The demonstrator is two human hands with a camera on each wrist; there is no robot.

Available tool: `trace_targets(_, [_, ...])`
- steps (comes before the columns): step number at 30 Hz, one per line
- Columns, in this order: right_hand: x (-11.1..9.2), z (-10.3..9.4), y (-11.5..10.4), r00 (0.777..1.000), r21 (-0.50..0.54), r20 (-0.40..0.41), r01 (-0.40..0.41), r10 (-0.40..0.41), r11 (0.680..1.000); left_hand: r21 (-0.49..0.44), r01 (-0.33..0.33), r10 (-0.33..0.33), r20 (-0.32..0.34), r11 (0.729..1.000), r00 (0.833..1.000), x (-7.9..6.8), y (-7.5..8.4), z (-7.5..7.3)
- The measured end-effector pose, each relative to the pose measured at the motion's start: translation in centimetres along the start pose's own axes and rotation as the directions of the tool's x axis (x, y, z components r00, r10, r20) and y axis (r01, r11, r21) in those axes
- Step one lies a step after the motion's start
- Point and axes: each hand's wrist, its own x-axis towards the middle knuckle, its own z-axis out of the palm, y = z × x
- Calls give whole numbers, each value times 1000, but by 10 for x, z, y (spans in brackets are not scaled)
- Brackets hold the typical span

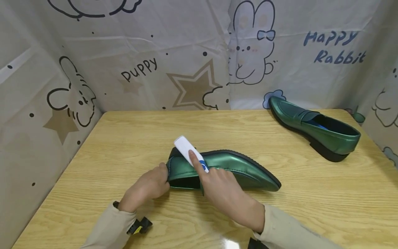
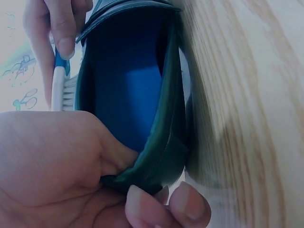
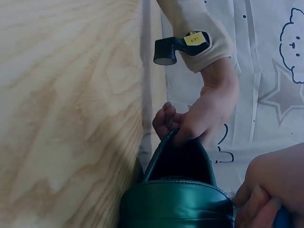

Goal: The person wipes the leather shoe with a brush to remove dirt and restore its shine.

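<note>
A green loafer (image 1: 239, 166) lies on its side on the table, its toe to the right and its opening toward me. My left hand (image 1: 149, 185) grips the heel end; in the left wrist view the thumb goes inside the rim and the fingers curl outside, with a blue insole (image 2: 128, 85) showing within. A white and blue brush (image 1: 188, 148) is held in my right hand (image 1: 222, 186), index finger stretched along its back. Its pale bristles (image 2: 70, 92) are against or close to the shoe's upper side; exact contact cannot be told.
The matching green loafer (image 1: 332, 135) stands upright at the back right of the wooden table (image 1: 130, 138). Printed cloth (image 1: 192, 52) hangs behind the table and along both sides.
</note>
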Motion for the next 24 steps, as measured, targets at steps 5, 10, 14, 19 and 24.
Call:
trace_targets(5, [-18,-4,-4,997,12,60,-45,44,999,16,25,-26,22,1000,999,1,0,0])
trace_targets(10, [-41,-4,-4,997,4,35,-73,73,997,41,38,-39,31,998,999,1,-2,0])
trace_targets(14, [-48,-5,-4,999,-53,-15,-42,41,998,49,26,-28,32,998,999,1,-4,1])
trace_targets(19, [-52,-6,-4,999,-76,-32,-24,22,997,45,21,-23,35,999,999,1,-4,1])
trace_targets(24, [-52,-11,-4,1000,-93,-25,-21,18,995,42,19,-20,28,999,999,1,-3,0])
